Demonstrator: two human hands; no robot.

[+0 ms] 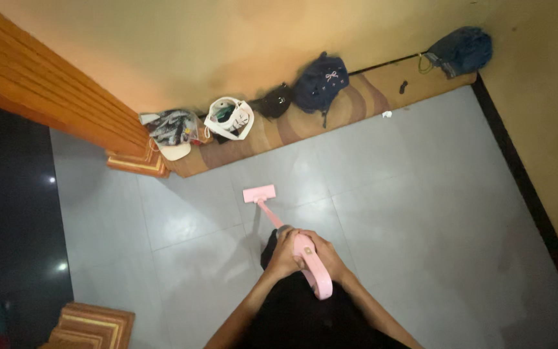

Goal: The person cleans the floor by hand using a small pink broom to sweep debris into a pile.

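Observation:
A pink stick vacuum points down and away from me, its flat pink floor head resting on the grey tiled floor. My left hand wraps the upper part of the pink body from the left. My right hand grips the same body from the right, just beside the left hand. The pink handle end sticks out toward me below both hands. My dark clothing hides the floor under the hands.
A brown patterned rug strip runs along the yellow wall. On it sit a white bag, a black bag, a navy backpack, a blue bundle and a patterned bag. A wooden door frame stands left.

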